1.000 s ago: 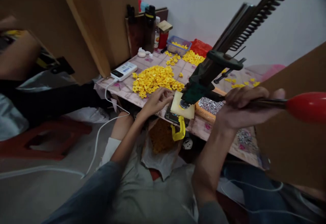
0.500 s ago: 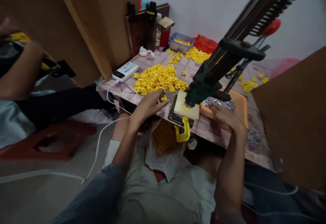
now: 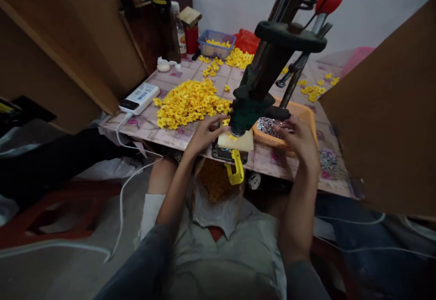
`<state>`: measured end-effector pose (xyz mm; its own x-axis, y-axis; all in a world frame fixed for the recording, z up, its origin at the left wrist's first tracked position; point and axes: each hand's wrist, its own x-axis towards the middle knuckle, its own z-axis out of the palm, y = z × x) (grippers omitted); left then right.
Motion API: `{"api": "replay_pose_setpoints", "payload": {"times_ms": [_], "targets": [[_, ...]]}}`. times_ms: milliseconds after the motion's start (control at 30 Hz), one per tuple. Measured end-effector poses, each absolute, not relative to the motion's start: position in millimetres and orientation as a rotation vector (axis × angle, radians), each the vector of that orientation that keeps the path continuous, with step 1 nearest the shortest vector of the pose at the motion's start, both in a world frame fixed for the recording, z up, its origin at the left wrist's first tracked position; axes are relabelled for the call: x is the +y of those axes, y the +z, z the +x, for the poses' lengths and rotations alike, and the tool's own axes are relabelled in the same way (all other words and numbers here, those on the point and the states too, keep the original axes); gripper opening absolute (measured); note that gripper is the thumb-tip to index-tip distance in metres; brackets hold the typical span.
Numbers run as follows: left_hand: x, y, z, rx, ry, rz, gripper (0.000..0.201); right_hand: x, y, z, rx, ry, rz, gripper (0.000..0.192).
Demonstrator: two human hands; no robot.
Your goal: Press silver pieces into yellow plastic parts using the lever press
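At the table's [image 3: 145, 123] front edge, our left hand [image 3: 207, 132] pinches a yellow piece [image 3: 225, 122] beside the press [image 3: 250, 104], near the yellow pile [image 3: 190, 102]. Our right hand [image 3: 301, 142], fingers bent, is at the orange basket [image 3: 311, 120] of silver bits [image 3: 267, 125]; we can't tell whether it grasps any.

Ahead of you, a pale wall [image 3: 225, 0] rises behind the far edge of the desk [image 3: 146, 128], its top patterned in pinkish squares. A tall brown panel [image 3: 81, 27] stands along your left edge, another brown board [image 3: 384, 122] slants by the right one. Beyond the near left corner, a red stool [image 3: 105, 193] sits on grey floor [image 3: 68, 275], in dim light
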<state>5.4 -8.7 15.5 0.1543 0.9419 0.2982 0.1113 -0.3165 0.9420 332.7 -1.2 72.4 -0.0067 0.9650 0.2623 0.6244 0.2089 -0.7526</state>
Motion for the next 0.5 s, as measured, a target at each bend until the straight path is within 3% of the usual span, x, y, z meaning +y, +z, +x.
{"api": "replay_pose_setpoints", "payload": {"times_ms": [333,500], "targets": [[-14,24,3,1.082,1.27,1.763,0.033,-46,68,254,-2.088,-0.119,-1.123,0.021],[-16,25,1,1.048,1.169,1.798,0.036,-52,66,251,-2.325,-0.057,-0.965,0.025]]}}
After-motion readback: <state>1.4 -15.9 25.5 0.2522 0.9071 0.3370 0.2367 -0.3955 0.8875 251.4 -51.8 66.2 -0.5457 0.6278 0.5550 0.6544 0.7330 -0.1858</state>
